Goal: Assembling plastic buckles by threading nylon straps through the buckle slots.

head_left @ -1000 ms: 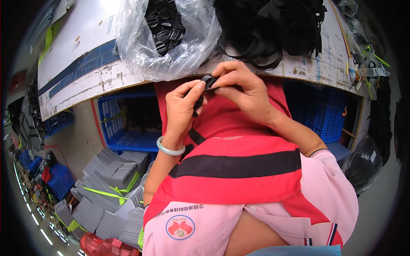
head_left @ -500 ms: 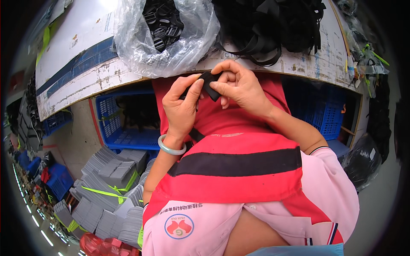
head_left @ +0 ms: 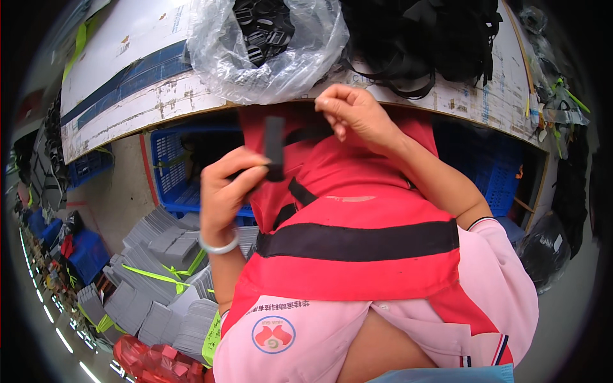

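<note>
My left hand (head_left: 223, 188) pinches a short, flat piece of black webbing strap (head_left: 274, 147) between thumb and fingers. The piece stands nearly upright in front of the red apron (head_left: 357, 249), smeared by motion. Near the table's front edge is my right hand (head_left: 359, 116), its thumb and fingertips closed together; whatever they hold, if anything, is too small to make out. A blurred dark strip (head_left: 310, 133) shows against the apron below the right fingers; I cannot tell if it joins the strap. Beyond the hands, a clear plastic bag (head_left: 211, 64) holds many black plastic buckles (head_left: 265, 32).
A heap of black straps (head_left: 421, 38) lies on the white board-topped table (head_left: 134, 105), right of the bag. Blue crates (head_left: 169, 169) sit under the table. Stacks of grey pads (head_left: 153, 281) tied with green ribbon stand at my left, near a red plastic bag (head_left: 156, 360).
My hands have parted. The left hand has moved left and toward me with the black strap, which the right hand has let go. The right hand has stayed near the table edge.
</note>
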`<state>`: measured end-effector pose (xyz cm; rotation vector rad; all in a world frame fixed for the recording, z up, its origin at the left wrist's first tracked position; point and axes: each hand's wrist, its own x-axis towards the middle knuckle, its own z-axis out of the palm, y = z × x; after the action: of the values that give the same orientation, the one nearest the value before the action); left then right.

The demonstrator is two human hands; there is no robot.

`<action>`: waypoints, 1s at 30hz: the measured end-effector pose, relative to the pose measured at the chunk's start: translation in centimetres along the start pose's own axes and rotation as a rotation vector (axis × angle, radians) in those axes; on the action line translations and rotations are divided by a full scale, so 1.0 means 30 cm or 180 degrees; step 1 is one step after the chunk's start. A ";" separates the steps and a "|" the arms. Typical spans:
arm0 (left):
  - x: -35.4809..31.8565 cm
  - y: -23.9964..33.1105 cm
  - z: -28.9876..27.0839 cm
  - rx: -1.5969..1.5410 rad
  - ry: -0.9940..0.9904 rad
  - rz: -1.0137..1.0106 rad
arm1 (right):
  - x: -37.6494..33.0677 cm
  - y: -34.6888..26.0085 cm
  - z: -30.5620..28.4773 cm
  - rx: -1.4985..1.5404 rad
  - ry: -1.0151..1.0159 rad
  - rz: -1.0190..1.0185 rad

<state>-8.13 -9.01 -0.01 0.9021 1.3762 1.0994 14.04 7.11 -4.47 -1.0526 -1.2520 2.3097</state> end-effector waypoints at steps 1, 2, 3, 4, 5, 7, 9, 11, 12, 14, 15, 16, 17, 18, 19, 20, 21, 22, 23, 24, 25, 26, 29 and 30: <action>-0.061 0.014 -0.074 0.0256 0.0386 -0.0304 | 0.014 0.009 -0.020 -0.0040 0.0058 0.0048; -0.116 0.034 -0.143 0.0517 0.0799 -0.0611 | 0.019 0.009 -0.036 -0.0078 0.0090 0.0099; -0.149 0.013 -0.192 0.0840 0.1534 -0.0535 | 0.019 0.014 -0.048 -0.0255 0.0034 0.0298; -0.183 -0.029 -0.241 0.1168 0.2259 -0.0449 | 0.010 0.012 -0.044 -0.0458 0.0009 0.0379; -0.190 -0.026 -0.275 0.1410 0.2481 -0.0344 | 0.008 0.029 -0.041 -0.0603 -0.0126 0.0338; -0.205 -0.041 -0.269 0.0973 0.2496 -0.0361 | 0.005 0.055 -0.009 -0.0856 -0.0442 0.0276; -0.152 -0.033 -0.175 0.0309 0.2214 -0.0406 | -0.004 0.042 0.067 -0.1120 -0.0839 0.0290; -0.074 -0.052 -0.065 -0.0093 0.1519 -0.0562 | -0.001 0.027 0.125 -0.1135 -0.1118 0.0383; -0.035 -0.054 -0.025 -0.0042 0.0929 -0.0913 | 0.001 0.019 0.145 -0.1084 -0.1153 0.0495; 0.032 -0.112 0.085 -0.0147 0.0455 -0.0363 | 0.006 0.023 0.151 -0.1028 -0.1189 0.0541; 0.045 -0.115 0.132 -0.0478 0.0312 -0.0307 | 0.006 0.023 0.144 -0.1129 -0.1109 0.0789; 0.059 -0.131 0.164 -0.0821 0.0166 -0.0249 | 0.013 0.033 0.131 -0.1238 -0.1021 0.1047; 0.081 -0.138 0.186 -0.0785 0.0041 -0.0035 | 0.008 0.039 0.108 -0.1224 -0.1033 0.1033; 0.083 -0.140 0.183 -0.0804 0.0024 -0.0021 | 0.008 0.056 0.097 -0.1241 -0.1010 0.1036; 0.081 -0.135 0.167 -0.0857 -0.0073 -0.0392 | 0.009 0.077 0.085 -0.0953 -0.0957 0.0873; 0.078 -0.124 0.155 -0.0916 -0.0182 -0.0768 | 0.003 0.084 0.069 -0.0667 -0.0890 0.0717; 0.083 -0.129 0.140 -0.1230 -0.0031 -0.0608 | 0.006 0.074 0.070 -0.0520 -0.0790 0.0592; 0.082 -0.121 0.128 -0.1412 0.0242 -0.0531 | 0.008 0.055 0.068 -0.0387 -0.0709 0.0663; 0.074 -0.136 0.104 -0.1540 0.0365 -0.0615 | 0.010 0.044 0.071 -0.0347 -0.0673 0.0565; 0.067 -0.161 0.086 -0.1667 0.0482 -0.0705 | 0.009 0.038 0.075 -0.0308 -0.0630 0.0468; 0.062 -0.179 0.085 -0.1675 0.0420 -0.0701 | 0.009 0.035 0.073 -0.0214 -0.0636 0.0387; 0.061 -0.193 0.087 -0.1683 0.0302 -0.0713 | 0.007 0.041 0.067 -0.0219 -0.0563 0.0369; 0.075 -0.214 0.098 -0.2263 -0.0267 -0.0952 | -0.007 0.044 0.047 -0.0259 -0.0824 0.0032; 0.080 -0.219 0.109 -0.2819 -0.0649 -0.1189 | -0.019 0.040 0.050 -0.0821 -0.0777 -0.0459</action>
<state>-4.70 -8.16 -6.88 0.0941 0.7103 1.1226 13.43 5.22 -4.67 -0.7392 -1.6973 2.2599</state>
